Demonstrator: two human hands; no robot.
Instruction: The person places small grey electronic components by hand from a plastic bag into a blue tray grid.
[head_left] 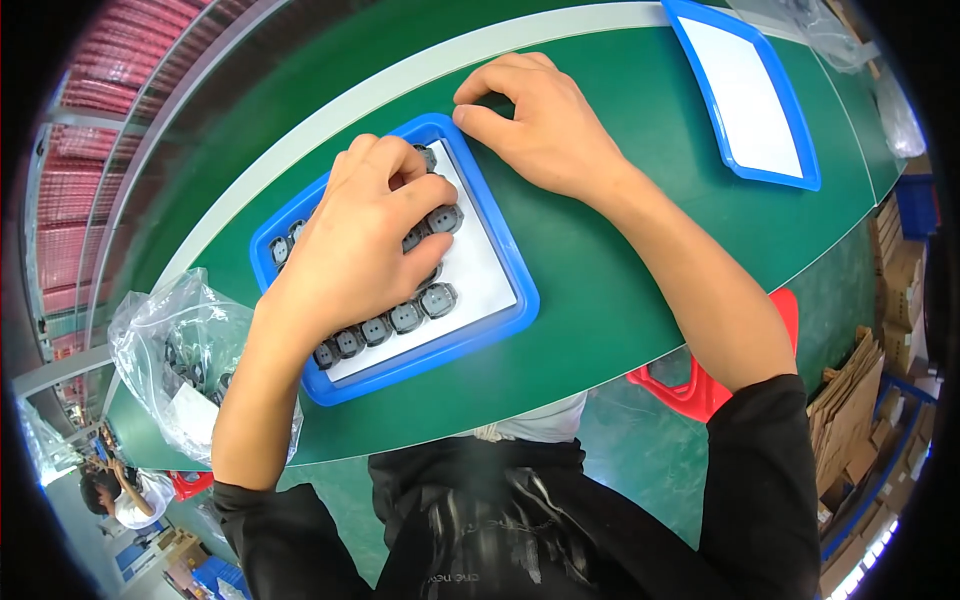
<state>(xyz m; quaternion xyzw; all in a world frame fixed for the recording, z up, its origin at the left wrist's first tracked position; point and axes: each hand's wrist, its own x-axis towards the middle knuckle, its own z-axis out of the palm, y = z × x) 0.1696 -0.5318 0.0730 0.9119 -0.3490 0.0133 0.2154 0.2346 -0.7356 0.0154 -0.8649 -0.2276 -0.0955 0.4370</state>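
Observation:
A blue-rimmed tray [519, 300] lined with white holds rows of small rounded grey plastic parts with tiny holes in their faces. My left hand [365, 230] reaches over it and covers much of the rows. Its thumb and index finger close around one grey part [443, 218] near the right end of a row. In the row nearest me, another grey part [437, 299] sits uncovered. Just beyond the tray's far right corner is my right hand [535, 120], fingers curled and thumb and index tips almost together; nothing clearly shows between them.
A second blue tray [755, 100] with a white lining lies at the far right of the green table [640, 100]. Left of my left forearm, a clear plastic bag [185, 345] contains dark parts. A red stool [690, 390] stands beside the near edge. Another person [135, 495] is at lower left.

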